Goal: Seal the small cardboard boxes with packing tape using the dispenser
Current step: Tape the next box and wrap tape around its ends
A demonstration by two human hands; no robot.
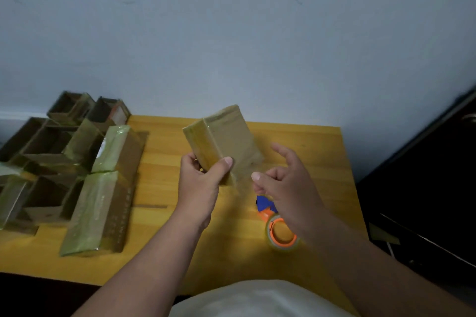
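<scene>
One taped brown cardboard box [224,140] tilts upright in the left hand [203,177].

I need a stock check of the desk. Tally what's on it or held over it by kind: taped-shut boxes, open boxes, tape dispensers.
Taped-shut boxes: 3, one held in the left hand, two lying on the table at and
Open boxes: the heap at the left edge is too jumbled to count
Tape dispensers: 1
Total countable: 4
</scene>
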